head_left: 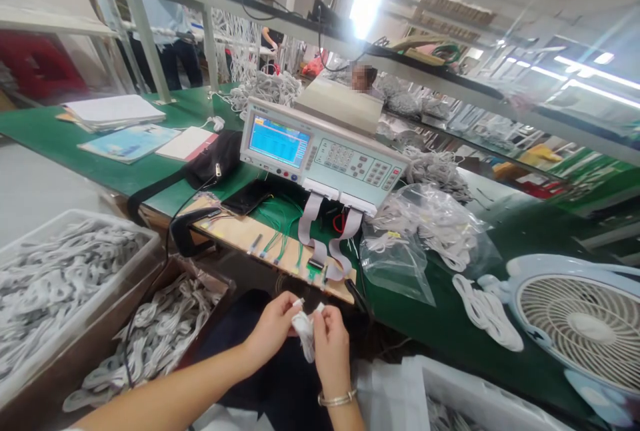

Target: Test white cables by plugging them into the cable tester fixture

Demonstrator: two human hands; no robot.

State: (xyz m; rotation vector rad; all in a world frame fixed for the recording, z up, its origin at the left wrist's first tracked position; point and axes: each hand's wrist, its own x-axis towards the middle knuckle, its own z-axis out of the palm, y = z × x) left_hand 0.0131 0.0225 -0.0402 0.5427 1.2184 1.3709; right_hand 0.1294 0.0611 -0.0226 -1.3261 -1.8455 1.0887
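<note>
A small bundle of white cable [304,334] hangs between my two hands, over my lap. My left hand [277,320] pinches one white connector end, which sticks up past the fingertips. Another white end is pinched in my right hand [330,332], close beside the left one; a bracelet circles that wrist. Just beyond my fingers is a wooden board [280,251] carrying small connectors, green wires and a green circuit piece [314,272]. Grey ribbon cables [309,221] run from it up to a tester [325,158] with a lit blue screen.
To the left stand a white bin [145,234] and a brown box [223,284], both full of coiled cables. Bagged cables [440,224], a loose cable bundle [487,311] and a fan [585,324] are on the right. A white container [480,384] sits below. Notebooks [127,141] and a black bag [215,158] lie on the green table.
</note>
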